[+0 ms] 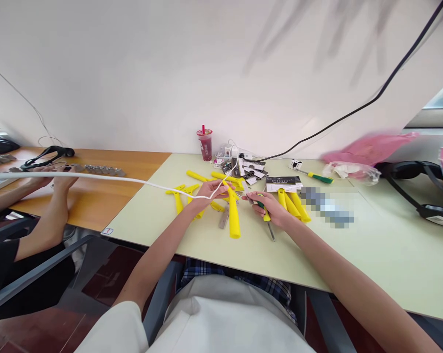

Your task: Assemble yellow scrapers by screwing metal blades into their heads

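My left hand (211, 189) is closed around the head of a yellow plastic scraper handle (234, 220), whose thick grip points down towards me. Just to its right, my right hand (273, 207) has its fingers wrapped round a screwdriver (266, 214) with a green and yellow handle, its shaft pointing down towards the table's front edge. A small grey piece near the right fingertips is too unclear to name. Beneath the left hand lies a flat metal blade (224, 218). Several more yellow handles (178, 202) lie behind and left of that hand.
More yellow handles (293, 206) lie by a black-and-white box (283, 184). Behind are a drink cup (206, 145), small black-and-white cartons (254, 171) and another screwdriver (320, 178). A white cable (140, 181) crosses in front of my left hand. A headset (408, 186) lies right; a co-worker's arms (47, 215) are left.
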The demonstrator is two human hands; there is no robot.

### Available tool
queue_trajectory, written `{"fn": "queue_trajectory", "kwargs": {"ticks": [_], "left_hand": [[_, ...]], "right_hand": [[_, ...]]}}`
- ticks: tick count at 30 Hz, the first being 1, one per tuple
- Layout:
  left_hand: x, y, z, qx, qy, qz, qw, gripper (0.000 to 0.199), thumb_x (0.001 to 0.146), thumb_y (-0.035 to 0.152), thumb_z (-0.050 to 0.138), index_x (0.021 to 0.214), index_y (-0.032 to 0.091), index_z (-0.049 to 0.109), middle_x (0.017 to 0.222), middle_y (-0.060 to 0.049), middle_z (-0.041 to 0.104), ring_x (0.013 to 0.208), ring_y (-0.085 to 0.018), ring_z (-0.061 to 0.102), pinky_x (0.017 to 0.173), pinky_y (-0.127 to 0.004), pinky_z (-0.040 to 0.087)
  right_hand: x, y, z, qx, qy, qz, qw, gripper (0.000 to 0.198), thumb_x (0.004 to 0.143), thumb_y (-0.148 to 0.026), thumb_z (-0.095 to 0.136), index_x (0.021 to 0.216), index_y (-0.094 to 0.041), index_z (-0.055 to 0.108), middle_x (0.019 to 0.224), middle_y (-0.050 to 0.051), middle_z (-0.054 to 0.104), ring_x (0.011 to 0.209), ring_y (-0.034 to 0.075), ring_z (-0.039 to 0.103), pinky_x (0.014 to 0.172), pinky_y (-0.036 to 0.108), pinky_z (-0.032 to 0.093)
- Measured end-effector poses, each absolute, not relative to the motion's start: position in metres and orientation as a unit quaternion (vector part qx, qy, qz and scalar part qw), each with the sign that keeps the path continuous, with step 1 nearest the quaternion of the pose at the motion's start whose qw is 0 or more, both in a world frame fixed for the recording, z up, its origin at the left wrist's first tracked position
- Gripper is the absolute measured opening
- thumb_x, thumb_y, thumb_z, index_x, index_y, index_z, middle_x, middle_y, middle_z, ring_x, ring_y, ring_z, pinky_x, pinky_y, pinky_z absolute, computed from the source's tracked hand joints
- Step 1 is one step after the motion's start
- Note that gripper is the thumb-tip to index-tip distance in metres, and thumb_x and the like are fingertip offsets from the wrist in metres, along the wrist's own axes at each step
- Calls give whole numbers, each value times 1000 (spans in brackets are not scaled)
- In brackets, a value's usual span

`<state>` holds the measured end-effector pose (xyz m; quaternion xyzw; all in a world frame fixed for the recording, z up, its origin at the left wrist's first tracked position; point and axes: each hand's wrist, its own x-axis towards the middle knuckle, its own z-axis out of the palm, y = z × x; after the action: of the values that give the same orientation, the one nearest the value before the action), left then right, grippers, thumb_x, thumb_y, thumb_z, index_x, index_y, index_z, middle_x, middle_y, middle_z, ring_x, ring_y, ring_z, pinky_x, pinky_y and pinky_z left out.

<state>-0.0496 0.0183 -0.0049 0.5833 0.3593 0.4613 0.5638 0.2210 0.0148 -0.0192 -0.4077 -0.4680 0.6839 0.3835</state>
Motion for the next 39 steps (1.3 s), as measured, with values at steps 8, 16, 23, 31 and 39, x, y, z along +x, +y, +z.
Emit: {"fn": "queue_trajectory", "kwargs": {"ticks": [8, 16, 23, 31, 39], "left_hand": [[-28, 14, -14, 455, 292, 478, 693, 40, 86, 42, 99, 109, 16, 80, 113, -14, 86, 114, -34, 85, 114, -50, 65], [-16, 8, -21, 425, 314, 481, 700, 42, 85, 43, 101, 100, 16, 72, 108, -14, 85, 107, -30, 86, 103, -44, 69], [-8, 3, -30, 389, 327, 476, 717, 29, 90, 30, 95, 104, 15, 73, 111, -13, 84, 104, -29, 85, 108, -54, 69], [-3, 5, -35, 365, 356, 450, 733, 18, 95, 25, 88, 104, 15, 76, 115, -15, 84, 100, -24, 83, 103, -47, 72], [-3, 5, -35, 372, 350, 463, 724, 22, 91, 29, 93, 99, 16, 77, 109, -10, 84, 93, -22, 81, 99, -47, 72]], "right_hand": [[217, 2, -1, -366, -487, 696, 381, 55, 68, -52, 108, 78, -22, 63, 50, -12, 42, 42, 3, 23, 42, 22, 22], [230, 10, -1, -463, -621, 525, 352, 52, 82, -69, 94, 84, -23, 71, 45, -8, 47, 41, 8, 33, 46, 25, 26], [236, 10, 11, -496, -674, 448, 314, 57, 77, -75, 93, 81, -23, 70, 63, -4, 60, 43, 9, 39, 47, 29, 35], [239, 14, 4, -484, -708, 424, 290, 48, 84, -70, 86, 93, -24, 77, 99, 1, 75, 43, 7, 45, 45, 31, 38], [237, 13, 6, -483, -708, 429, 286, 47, 84, -68, 89, 92, -24, 79, 92, 0, 73, 43, 7, 44, 43, 30, 37]]}}
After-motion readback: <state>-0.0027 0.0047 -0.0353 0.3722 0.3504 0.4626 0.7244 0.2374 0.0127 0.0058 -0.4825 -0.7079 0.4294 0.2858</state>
